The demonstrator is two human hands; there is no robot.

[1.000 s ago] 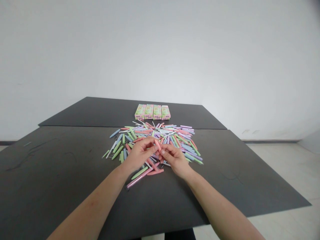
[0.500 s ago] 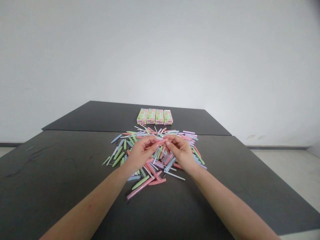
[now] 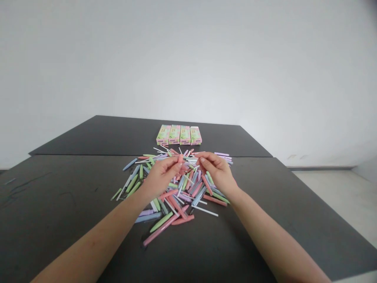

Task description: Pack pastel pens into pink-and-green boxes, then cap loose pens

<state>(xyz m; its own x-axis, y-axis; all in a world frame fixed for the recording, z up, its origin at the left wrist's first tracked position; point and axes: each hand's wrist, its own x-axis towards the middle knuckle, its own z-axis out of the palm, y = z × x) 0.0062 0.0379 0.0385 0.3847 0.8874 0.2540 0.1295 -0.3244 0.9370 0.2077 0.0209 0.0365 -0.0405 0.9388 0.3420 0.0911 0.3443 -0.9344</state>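
Over the pile of pen parts [image 3: 184, 196], my left hand [image 3: 160, 173] pinches a coral-pink pen part [image 3: 180, 158] between thumb and fingertips, its end standing up. My right hand [image 3: 216, 169] is a little way to the right, thumb and fingertips pressed together. What lies between those fingertips is too small to make out. Beneath both hands are loose pen barrels and caps in pink, green, blue and purple, mixed with thin white refills [image 3: 204, 211]. A long clear-pink barrel [image 3: 160, 232] lies nearest to me.
Several pink-and-green boxes [image 3: 174, 135] marked 5 stand side by side behind the pile. The black table [image 3: 67, 188] has a seam running across it, just behind the pile. A pale wall [image 3: 188, 59] rises beyond the table's far edge.
My hands have moved apart from the coral-pink piece they both held; it stays in the left. The view has shifted slightly, so the pile and boxes sit a little further left.
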